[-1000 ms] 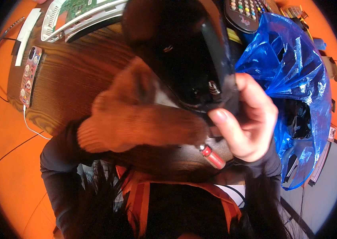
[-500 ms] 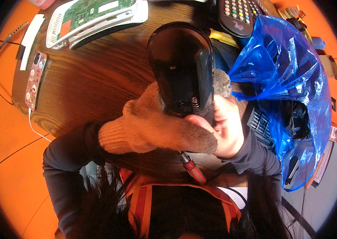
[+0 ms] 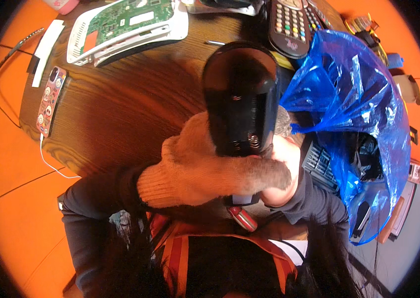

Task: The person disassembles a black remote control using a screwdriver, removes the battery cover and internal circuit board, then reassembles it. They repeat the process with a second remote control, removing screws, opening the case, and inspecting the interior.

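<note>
Both my hands hold a glossy black remote control (image 3: pixel 239 94) tilted up above the table. Its rounded end points away from me, and coil springs show in its battery compartment. My left hand (image 3: pixel 195 161) wears a tan knitted glove, dirty grey at the fingertips, and its thumb lies across the lower part of the remote. On the right side my bare right hand (image 3: pixel 284 159) is closed round the remote, its fingers mostly hidden. A screwdriver with a red handle (image 3: pixel 243 218) lies below my hands, near the table's front edge.
A blue plastic bag (image 3: pixel 349 94) covers the table's right side, beside a grey keypad-like part (image 3: pixel 319 166). Remote controls (image 3: pixel 289 27) lie at the back right. A white casing with a green circuit board (image 3: pixel 135 25) sits at the back left, a phone on a cable (image 3: pixel 50 102) at left.
The remote and both hands have shifted slightly right and toward me in the picture, still gripping. The screwdriver's shaft is now covered by the remote's lower end.
</note>
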A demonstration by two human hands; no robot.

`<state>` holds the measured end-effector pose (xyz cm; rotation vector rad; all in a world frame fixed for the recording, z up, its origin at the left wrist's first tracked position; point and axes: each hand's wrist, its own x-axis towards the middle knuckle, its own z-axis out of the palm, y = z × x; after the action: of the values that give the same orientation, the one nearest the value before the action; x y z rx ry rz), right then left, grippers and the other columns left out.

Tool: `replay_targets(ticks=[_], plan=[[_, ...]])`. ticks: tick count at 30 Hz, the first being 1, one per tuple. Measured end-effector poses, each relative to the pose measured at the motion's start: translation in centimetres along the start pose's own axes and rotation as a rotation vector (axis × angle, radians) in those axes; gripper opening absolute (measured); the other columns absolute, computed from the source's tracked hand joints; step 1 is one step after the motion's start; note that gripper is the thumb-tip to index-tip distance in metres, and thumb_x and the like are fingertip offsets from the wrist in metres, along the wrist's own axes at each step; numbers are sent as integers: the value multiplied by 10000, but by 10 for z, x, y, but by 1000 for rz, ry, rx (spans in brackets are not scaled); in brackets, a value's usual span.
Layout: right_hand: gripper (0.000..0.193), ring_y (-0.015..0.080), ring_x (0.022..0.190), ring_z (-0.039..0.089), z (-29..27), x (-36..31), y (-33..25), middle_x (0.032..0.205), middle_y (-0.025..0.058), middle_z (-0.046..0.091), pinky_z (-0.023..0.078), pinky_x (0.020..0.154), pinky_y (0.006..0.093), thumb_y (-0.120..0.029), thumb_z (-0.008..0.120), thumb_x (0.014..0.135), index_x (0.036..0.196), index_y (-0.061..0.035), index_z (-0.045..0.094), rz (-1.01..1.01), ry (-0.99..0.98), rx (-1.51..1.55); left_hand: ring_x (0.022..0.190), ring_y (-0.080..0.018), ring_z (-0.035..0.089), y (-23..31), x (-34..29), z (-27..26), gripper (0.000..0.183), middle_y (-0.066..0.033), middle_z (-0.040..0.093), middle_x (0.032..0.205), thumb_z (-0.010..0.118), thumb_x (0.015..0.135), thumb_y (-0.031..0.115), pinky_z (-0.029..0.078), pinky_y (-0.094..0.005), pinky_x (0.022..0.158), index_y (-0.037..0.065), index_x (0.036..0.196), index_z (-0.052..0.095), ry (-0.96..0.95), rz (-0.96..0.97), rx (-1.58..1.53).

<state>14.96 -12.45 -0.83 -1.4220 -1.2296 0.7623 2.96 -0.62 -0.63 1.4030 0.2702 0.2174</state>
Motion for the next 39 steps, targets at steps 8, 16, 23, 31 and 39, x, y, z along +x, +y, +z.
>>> replay_targets(ticks=[8,16,23,31,39], plan=[[179,107,734,570,-4,7,-3,833,54,638,462,666,275,-76,572,898,1057,6,577,84,-121,200,924,-353,618,2,-3,-16,408,-196,575,1140,640,744,123,487,-367,844,132,1148,587,273,625,953],[347,132,850,542,-29,22,2,943,85,607,420,762,276,-278,501,908,1036,36,572,14,170,257,856,-184,626,7,-3,0,276,-81,655,911,623,841,227,485,-296,739,98,1085,625,354,178,288],[827,343,1058,594,-12,21,-15,1146,281,591,452,934,447,-687,437,850,1086,94,569,207,-36,354,788,-361,650,15,-12,5,317,-177,634,975,611,848,264,519,-436,636,224,1162,610,0,108,429],[295,186,935,625,-9,20,-9,1037,165,673,482,843,298,-168,509,942,1038,78,640,117,-13,596,646,-343,625,-8,-19,8,460,-208,614,867,697,745,217,470,-426,461,185,1191,591,14,550,722],[317,185,913,629,-9,16,-2,1007,157,677,483,834,300,-197,506,948,1031,78,640,71,21,551,642,-343,621,1,-16,2,475,-219,608,890,694,729,212,474,-423,462,165,1189,586,29,691,863]])
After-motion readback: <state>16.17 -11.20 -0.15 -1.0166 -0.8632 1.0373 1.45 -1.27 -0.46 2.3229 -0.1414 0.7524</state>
